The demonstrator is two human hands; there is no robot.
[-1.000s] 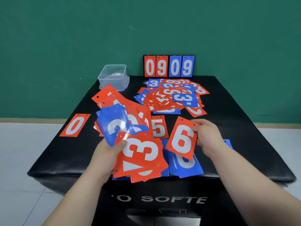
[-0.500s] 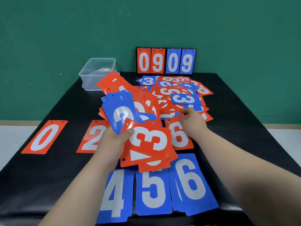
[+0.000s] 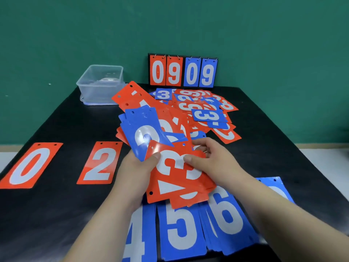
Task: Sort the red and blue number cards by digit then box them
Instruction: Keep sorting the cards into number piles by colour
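My left hand [image 3: 139,167] grips a fanned bundle of red and blue number cards [image 3: 151,125], its thumb on the top red 3 card [image 3: 177,173]. My right hand [image 3: 213,161] pinches that same red 3 card from the right, thumb on its face. Sorted cards lie flat on the black table [image 3: 66,214]: a red 0 [image 3: 30,165], a red 2 [image 3: 100,163], and along the near edge a blue 4 [image 3: 139,237], a blue 5 [image 3: 179,229] and a blue 6 pile [image 3: 228,222]. A loose heap of unsorted cards [image 3: 204,110] lies behind my hands.
A clear plastic box [image 3: 101,84] stands at the table's back left corner. A flip scoreboard [image 3: 182,70] showing 0909 stands at the back edge against the green wall. Another blue card [image 3: 275,186] shows beyond my right forearm.
My right hand put the red 6 down behind the bundle, then came back and took hold of the red 3 on top. The camera dipped, showing the near row of blue cards.
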